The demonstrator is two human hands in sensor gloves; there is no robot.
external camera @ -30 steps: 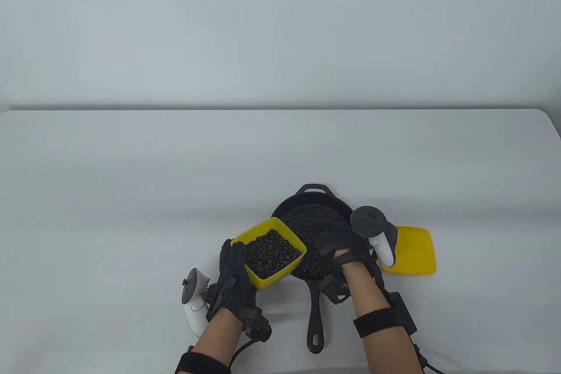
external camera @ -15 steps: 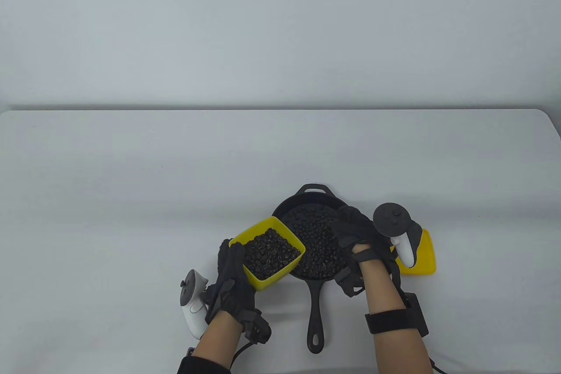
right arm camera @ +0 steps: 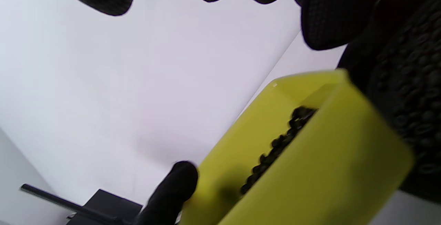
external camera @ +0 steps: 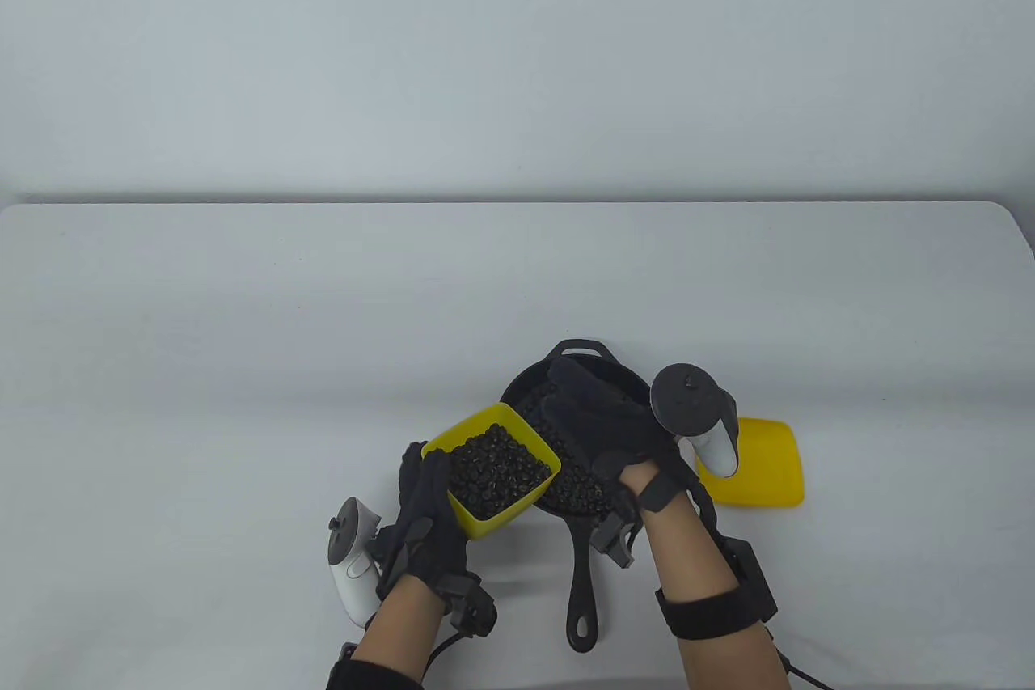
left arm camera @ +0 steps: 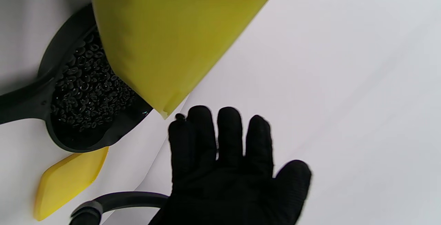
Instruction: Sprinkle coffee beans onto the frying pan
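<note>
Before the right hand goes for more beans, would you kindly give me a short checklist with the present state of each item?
1. Left hand grips the yellow square plastic container: ok.
2. Container holds enough dark coffee beans: ok, well filled.
3. Right hand is free to take beans: ok, fingers spread flat over the black cast-iron frying pan.
4. Beans already in the pan: ok, a layer shows in the left wrist view.
5. Container is clear of the pan rim: cannot tell, they overlap in the table view.
6. Flat yellow lid is out of the way: ok, on the table right of the pan.
</note>
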